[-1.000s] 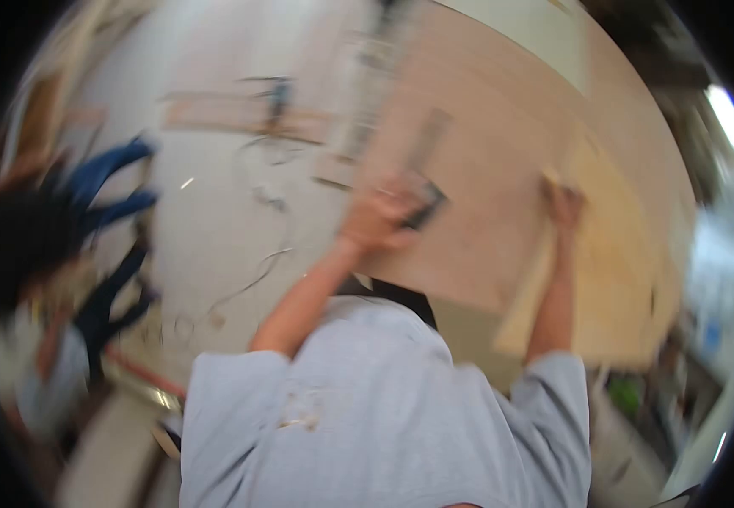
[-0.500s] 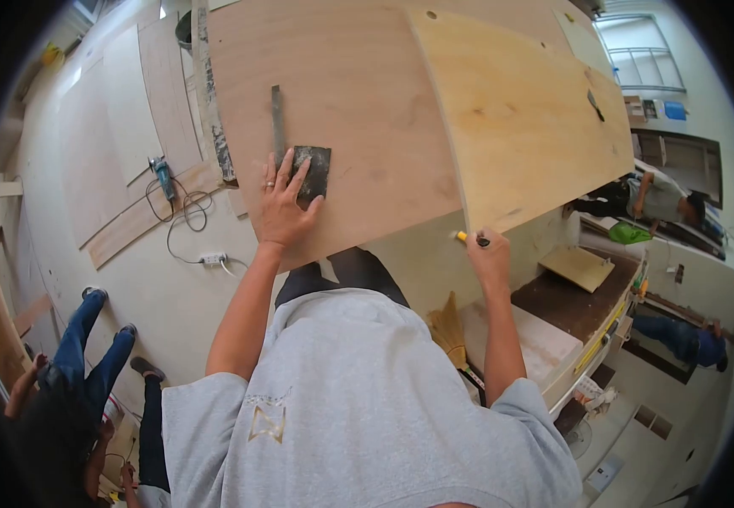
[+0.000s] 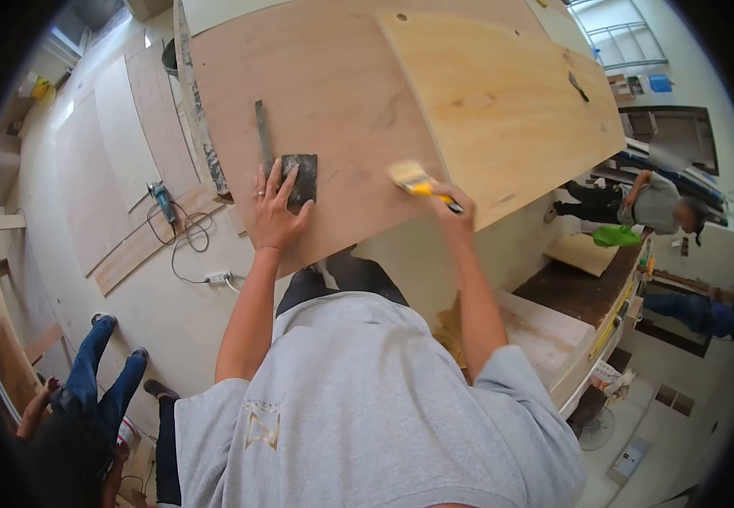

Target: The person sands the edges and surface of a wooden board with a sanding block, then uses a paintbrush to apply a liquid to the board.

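Observation:
My left hand (image 3: 279,210) lies open with fingers spread on the reddish plywood sheet (image 3: 316,76). Its fingertips touch a dark, scuffed rectangular piece (image 3: 302,176), whose material I cannot make out. Just beyond the fingers is a narrow grey metal strip (image 3: 262,131). My right hand (image 3: 453,210) is closed around the handle of a paintbrush (image 3: 418,184), yellow with a dark end. The pale bristles are blurred and point left over the reddish sheet. A yellower plywood sheet (image 3: 502,110) lies on the right, its edge near the brush. On it rests a putty knife (image 3: 577,85).
A corded angle grinder (image 3: 162,203) and a power strip (image 3: 217,277) lie on the floor at left, by plywood sheets (image 3: 121,127). People stand at lower left (image 3: 88,372) and at right (image 3: 656,203). A brown-topped bench (image 3: 553,288) stands at right.
My right hand has swung the paintbrush from beside the sheet's front edge up over the reddish plywood, bristles now showing. My left hand stays on the dark piece. The view has shifted slightly.

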`<state>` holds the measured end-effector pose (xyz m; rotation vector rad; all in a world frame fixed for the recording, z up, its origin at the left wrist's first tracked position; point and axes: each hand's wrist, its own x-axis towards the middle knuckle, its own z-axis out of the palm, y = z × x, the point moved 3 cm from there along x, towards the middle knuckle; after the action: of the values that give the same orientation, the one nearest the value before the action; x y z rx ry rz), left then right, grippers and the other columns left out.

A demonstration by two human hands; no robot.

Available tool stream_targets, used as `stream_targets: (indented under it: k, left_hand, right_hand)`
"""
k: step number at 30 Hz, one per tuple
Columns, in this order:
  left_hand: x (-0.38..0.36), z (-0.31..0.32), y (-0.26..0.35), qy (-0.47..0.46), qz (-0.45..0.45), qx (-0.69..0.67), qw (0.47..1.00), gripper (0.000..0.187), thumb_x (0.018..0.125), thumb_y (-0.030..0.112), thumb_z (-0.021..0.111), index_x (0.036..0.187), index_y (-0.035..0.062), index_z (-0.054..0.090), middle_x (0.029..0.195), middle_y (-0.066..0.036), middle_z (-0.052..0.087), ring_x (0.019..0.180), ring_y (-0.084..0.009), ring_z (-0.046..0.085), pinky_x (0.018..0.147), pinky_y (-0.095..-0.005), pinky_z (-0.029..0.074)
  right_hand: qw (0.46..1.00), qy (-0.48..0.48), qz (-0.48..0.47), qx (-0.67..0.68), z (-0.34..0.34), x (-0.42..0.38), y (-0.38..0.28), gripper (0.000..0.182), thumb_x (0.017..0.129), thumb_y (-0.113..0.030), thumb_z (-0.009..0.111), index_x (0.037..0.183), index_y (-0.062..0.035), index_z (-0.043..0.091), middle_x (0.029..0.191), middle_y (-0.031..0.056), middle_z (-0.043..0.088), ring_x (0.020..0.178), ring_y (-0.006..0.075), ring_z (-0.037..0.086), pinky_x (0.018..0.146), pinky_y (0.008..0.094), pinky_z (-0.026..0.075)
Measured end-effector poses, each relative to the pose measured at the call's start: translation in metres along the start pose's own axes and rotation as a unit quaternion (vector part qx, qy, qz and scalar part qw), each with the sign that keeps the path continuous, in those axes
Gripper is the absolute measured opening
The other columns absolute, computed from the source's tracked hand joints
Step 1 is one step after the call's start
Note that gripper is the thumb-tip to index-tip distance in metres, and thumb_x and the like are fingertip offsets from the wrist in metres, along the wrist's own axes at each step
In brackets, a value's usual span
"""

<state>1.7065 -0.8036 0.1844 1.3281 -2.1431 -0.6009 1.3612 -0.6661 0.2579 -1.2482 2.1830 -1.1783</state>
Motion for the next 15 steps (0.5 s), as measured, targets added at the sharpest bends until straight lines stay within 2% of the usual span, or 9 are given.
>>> stream_targets:
  k: [2,5,8,10,13,15]
  left_hand:
    - [-0.002,-0.003,0.002,0.002,-0.001,-0.007,1.0,0.075,0.08,0.031,0.081,0.15,0.0202,0.058,0.168,-0.006,0.038,0.156,-0.0378,0.028,0.129,-0.0495,0.021]
    - [-0.002,-0.003,0.004,0.004,-0.001,-0.005,1.0,0.074,0.081,0.03,0.081,0.15,0.0186,0.058,0.168,-0.007,0.037,0.156,-0.0392,0.027,0.129,-0.0501,0.022]
    - [0.004,0.0,0.011,0.007,0.007,0.002,1.0,0.073,0.082,0.03,0.082,0.15,0.0168,0.058,0.167,-0.01,0.038,0.157,-0.0421,0.025,0.128,-0.0511,0.023]
    - [0.003,0.009,0.013,0.0,0.01,-0.017,1.0,0.073,0.082,0.027,0.082,0.149,0.0147,0.058,0.165,-0.014,0.037,0.156,-0.0452,0.023,0.127,-0.0535,0.025]
    - [0.013,0.025,0.027,-0.01,0.044,0.005,0.999,0.072,0.082,0.024,0.083,0.149,0.0142,0.059,0.165,-0.015,0.037,0.157,-0.0452,0.022,0.126,-0.0552,0.026]
    - [0.021,0.036,0.033,-0.014,0.037,-0.042,0.998,0.074,0.082,0.023,0.083,0.15,0.0127,0.057,0.166,-0.016,0.036,0.157,-0.0444,0.021,0.127,-0.0565,0.022]
  right_hand:
    - [0.992,0.033,0.032,-0.119,-0.051,-0.034,-0.004,0.011,0.079,-0.005,0.069,0.089,-0.0004,0.072,0.094,0.0173,0.075,0.087,0.0266,0.074,0.079,0.0351,0.057]
    - [0.98,-0.02,0.115,-0.161,-0.09,-0.062,-0.005,0.012,0.078,-0.003,0.069,0.09,-0.0005,0.071,0.094,0.017,0.075,0.089,0.0293,0.074,0.081,0.0362,0.057]
    - [0.989,0.04,-0.032,-0.14,-0.073,-0.067,-0.026,0.013,0.079,0.0,0.071,0.092,-0.0015,0.07,0.097,0.0167,0.074,0.092,0.0315,0.073,0.084,0.0373,0.057]
    - [0.985,0.039,-0.13,-0.104,-0.045,-0.058,-0.063,0.013,0.081,0.001,0.073,0.093,-0.0025,0.069,0.1,0.016,0.073,0.094,0.0324,0.073,0.086,0.0382,0.057]
    - [0.992,-0.019,-0.118,-0.035,-0.022,-0.058,-0.077,0.013,0.083,0.0,0.075,0.093,-0.0032,0.067,0.1,0.0145,0.073,0.096,0.0331,0.072,0.087,0.0383,0.056]
    - [0.995,0.0,-0.087,-0.052,-0.029,-0.065,-0.065,0.014,0.083,-0.001,0.076,0.094,-0.0039,0.067,0.097,0.0133,0.072,0.093,0.0307,0.072,0.085,0.039,0.056]
